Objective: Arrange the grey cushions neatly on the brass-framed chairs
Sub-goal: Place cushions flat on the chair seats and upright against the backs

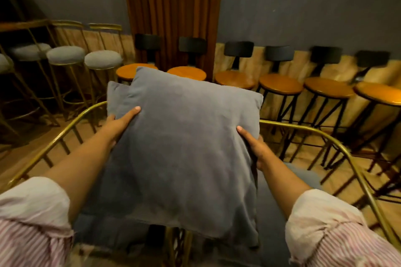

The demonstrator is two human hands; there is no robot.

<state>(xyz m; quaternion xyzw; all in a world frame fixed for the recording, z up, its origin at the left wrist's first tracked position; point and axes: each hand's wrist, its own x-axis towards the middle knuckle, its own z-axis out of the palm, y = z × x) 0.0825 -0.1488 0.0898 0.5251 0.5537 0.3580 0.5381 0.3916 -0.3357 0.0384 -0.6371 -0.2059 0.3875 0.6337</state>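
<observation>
A large square grey cushion (pixel 184 147) fills the middle of the view, held up over a brass-framed chair (pixel 338 143). My left hand (pixel 120 124) grips its left edge, thumb on the front face. My right hand (pixel 255 146) grips its right edge the same way. A second grey cushion (pixel 116 95) peeks out behind the top left corner of the first. The chair's curved brass rail runs round both sides, and its grey seat (pixel 303 178) shows under my right forearm.
Brass-legged bar stools with round grey pads (pixel 103 59) line the left wall. Black-framed stools with round wooden seats (pixel 280 84) line the far and right walls. A brown slatted panel (pixel 171 13) stands at the back. The floor is wood.
</observation>
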